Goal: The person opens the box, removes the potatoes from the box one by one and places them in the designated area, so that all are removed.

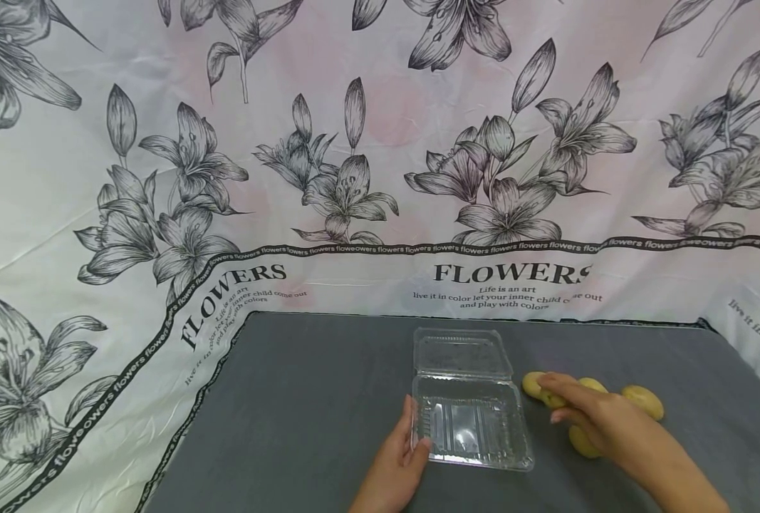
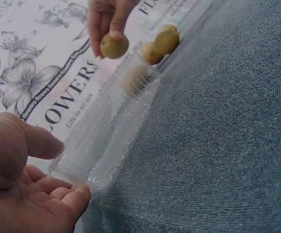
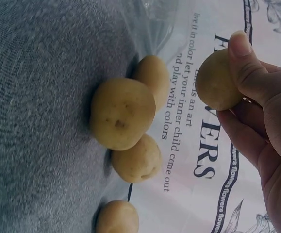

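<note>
A clear plastic clamshell container [image 1: 526, 445] lies with its lid [image 1: 463, 354] folded back, away from me. My left hand [image 1: 395, 459] grips the container's left rim, thumb on top and fingers along the outside. To the right, my right hand [image 1: 600, 417] pinches a small yellowish potato [image 3: 219, 81] between thumb and fingers, raised above the table. Near that hand lie several more potatoes: a large one [image 3: 122, 114], one behind it [image 3: 154, 80], another beside it [image 3: 138, 159] and one farther off [image 3: 117, 218]. Inside the container no potato shows in the head view.
A dark grey cloth [image 1: 303, 406] covers the table. Behind it and at both sides hangs a white curtain [image 1: 354, 285] printed with flowers and lettering, which meets the table's back edge.
</note>
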`<state>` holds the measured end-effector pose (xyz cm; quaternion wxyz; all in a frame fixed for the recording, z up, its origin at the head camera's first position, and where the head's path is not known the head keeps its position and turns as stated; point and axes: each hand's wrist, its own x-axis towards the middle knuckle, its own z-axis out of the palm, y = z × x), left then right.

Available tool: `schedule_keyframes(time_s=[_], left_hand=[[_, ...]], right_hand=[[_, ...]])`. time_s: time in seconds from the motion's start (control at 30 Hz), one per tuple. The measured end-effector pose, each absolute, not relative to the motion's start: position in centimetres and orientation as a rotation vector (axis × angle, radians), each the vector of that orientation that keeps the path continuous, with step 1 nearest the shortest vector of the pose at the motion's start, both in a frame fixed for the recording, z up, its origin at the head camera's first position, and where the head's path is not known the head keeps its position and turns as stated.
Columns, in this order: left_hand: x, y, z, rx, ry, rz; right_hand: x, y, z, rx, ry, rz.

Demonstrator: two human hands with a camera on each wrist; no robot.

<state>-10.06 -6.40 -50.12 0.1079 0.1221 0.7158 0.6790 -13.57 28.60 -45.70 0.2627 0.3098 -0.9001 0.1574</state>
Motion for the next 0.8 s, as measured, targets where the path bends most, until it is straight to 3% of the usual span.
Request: schedule_keyframes(time_s=[0.8], left_hand=[[-10.1, -6.3, -50.3, 0.328, 2.104, 1.99]], right_hand=[[-13.1, 31.9, -46.5, 0.801, -2.428, 0.451]])
